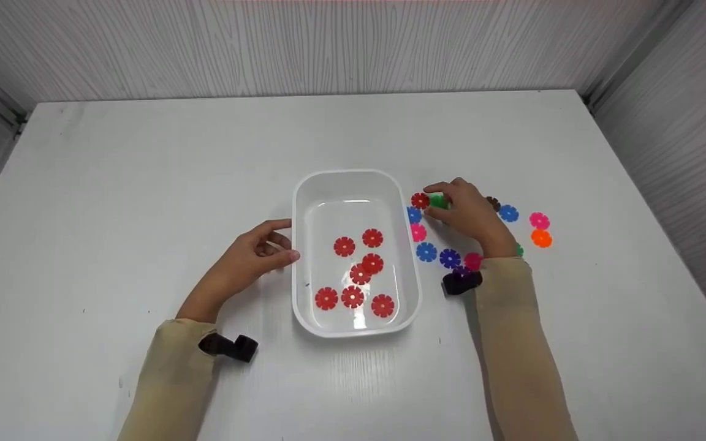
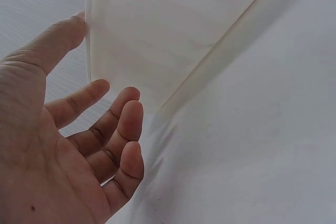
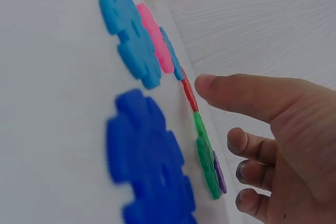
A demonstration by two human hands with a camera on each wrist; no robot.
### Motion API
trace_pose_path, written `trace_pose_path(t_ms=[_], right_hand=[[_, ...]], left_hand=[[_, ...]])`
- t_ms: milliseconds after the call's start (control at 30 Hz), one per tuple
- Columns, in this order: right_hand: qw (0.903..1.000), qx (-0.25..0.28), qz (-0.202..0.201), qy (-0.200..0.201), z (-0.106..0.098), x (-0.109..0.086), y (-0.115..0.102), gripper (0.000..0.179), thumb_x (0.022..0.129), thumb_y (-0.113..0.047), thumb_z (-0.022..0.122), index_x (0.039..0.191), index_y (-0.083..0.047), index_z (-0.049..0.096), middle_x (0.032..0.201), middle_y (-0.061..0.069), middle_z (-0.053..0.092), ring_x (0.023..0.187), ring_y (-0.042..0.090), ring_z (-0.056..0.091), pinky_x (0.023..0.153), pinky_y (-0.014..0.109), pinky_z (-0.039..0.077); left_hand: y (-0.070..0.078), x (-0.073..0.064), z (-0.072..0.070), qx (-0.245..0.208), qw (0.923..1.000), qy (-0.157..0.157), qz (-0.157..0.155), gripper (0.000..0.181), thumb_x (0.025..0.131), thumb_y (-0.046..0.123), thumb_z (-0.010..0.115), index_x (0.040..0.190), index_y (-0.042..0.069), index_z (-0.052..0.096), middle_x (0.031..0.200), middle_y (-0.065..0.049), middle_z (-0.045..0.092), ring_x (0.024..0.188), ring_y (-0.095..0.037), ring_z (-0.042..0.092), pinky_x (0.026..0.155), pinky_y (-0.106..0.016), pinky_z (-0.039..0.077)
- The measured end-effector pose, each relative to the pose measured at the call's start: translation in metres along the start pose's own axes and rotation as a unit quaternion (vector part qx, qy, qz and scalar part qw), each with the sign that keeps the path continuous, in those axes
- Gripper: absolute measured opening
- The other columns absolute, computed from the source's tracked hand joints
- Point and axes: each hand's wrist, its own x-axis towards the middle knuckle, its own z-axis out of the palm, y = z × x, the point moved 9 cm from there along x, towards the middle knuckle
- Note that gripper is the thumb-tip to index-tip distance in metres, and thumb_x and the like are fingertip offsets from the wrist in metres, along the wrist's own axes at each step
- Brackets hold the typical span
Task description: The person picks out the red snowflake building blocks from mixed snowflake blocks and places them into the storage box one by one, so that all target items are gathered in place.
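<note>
A white plastic tray (image 1: 358, 335) holds several red snowflake discs (image 1: 352, 297), two of them overlapping. My left hand (image 1: 239, 264) is at the tray's left side, its thumb and index fingertips at the wall; in the left wrist view, the other fingers curve loosely below the tray wall (image 2: 163, 30). Beyond the opposite side, my right hand (image 1: 466, 211) reaches over the loose discs, thumb and index finger spread on either side of a red snowflake disc (image 1: 420, 200). In the right wrist view, the thumb tip hovers close to that red disc (image 3: 189, 92), with a green disc (image 3: 206, 156) beside it.
Right of the tray lie blue discs (image 1: 426, 252), pink discs (image 1: 417, 233) and a dark blue one (image 1: 450, 258). Farther right are another blue disc (image 1: 508, 213), a pink one (image 1: 539, 220) and an orange one (image 1: 542, 238). A grained wall panel (image 1: 304, 49) stands behind the white table (image 1: 144, 159).
</note>
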Motion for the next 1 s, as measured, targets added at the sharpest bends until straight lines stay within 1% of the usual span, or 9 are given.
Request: trace_pose_path(t_ms=[200, 367, 533, 700, 867, 1000], right_hand=[[0.9991, -0.04, -0.004, -0.017, 0.005, 0.003, -0.009, 0.045, 0.093, -0.029, 0.062, 0.137, -0.02, 0.055, 0.122, 0.014, 0.051, 0.114, 0.03, 0.048, 0.103, 0.052, 0.044], [0.9988, -0.044, -0.011, -0.019, 0.004, 0.004, -0.013, 0.039, 0.094, -0.027, 0.061, 0.131, -0.018, 0.06, 0.12, 0.013, 0.051, 0.112, 0.029, 0.049, 0.103, 0.051, 0.044], [0.9989, -0.041, -0.01, -0.023, 0.004, 0.004, -0.012, 0.038, 0.094, -0.022, 0.06, 0.132, -0.018, 0.06, 0.119, 0.013, 0.052, 0.113, 0.029, 0.049, 0.103, 0.05, 0.044], [0.9985, -0.052, -0.011, -0.017, 0.002, 0.003, -0.012, 0.036, 0.093, -0.02, 0.062, 0.129, -0.015, 0.062, 0.118, 0.013, 0.056, 0.113, 0.029, 0.05, 0.101, 0.048, 0.046], [0.9966, -0.082, -0.011, -0.006, 0.002, 0.001, -0.015, 0.035, 0.092, -0.022, 0.063, 0.126, -0.011, 0.063, 0.116, 0.012, 0.061, 0.112, 0.028, 0.052, 0.099, 0.048, 0.048], [0.995, -0.1, -0.01, 0.0, 0.002, 0.0, -0.016, 0.038, 0.09, -0.025, 0.065, 0.125, -0.01, 0.063, 0.113, 0.01, 0.062, 0.108, 0.026, 0.053, 0.097, 0.047, 0.049]], left_hand=[[0.0, -0.002, 0.002, 0.001, 1.0, -0.001, -0.004, 0.062, 0.089, 0.034, 0.069, 0.144, 0.017, 0.044, 0.119, -0.014, 0.057, 0.089, -0.017, 0.059, 0.083, -0.03, 0.049], [0.001, -0.002, 0.001, 0.007, 1.0, 0.0, -0.006, 0.062, 0.089, 0.035, 0.068, 0.144, 0.018, 0.044, 0.118, -0.013, 0.058, 0.088, -0.017, 0.059, 0.082, -0.03, 0.047], [0.002, -0.001, 0.0, 0.009, 1.0, 0.0, -0.003, 0.061, 0.089, 0.035, 0.068, 0.143, 0.019, 0.045, 0.116, -0.013, 0.058, 0.088, -0.017, 0.059, 0.082, -0.03, 0.047], [0.002, -0.001, 0.0, 0.01, 0.9999, 0.0, -0.008, 0.061, 0.089, 0.036, 0.068, 0.143, 0.019, 0.045, 0.116, -0.012, 0.058, 0.089, -0.018, 0.059, 0.082, -0.03, 0.046], [0.001, 0.0, 0.001, 0.011, 0.9999, -0.002, -0.013, 0.063, 0.088, 0.037, 0.069, 0.144, 0.019, 0.044, 0.117, -0.012, 0.058, 0.091, -0.018, 0.06, 0.084, -0.03, 0.046], [0.0, 0.0, 0.0, 0.015, 0.9997, -0.001, -0.017, 0.064, 0.089, 0.038, 0.068, 0.144, 0.019, 0.044, 0.117, -0.012, 0.058, 0.092, -0.018, 0.059, 0.083, -0.03, 0.046]])
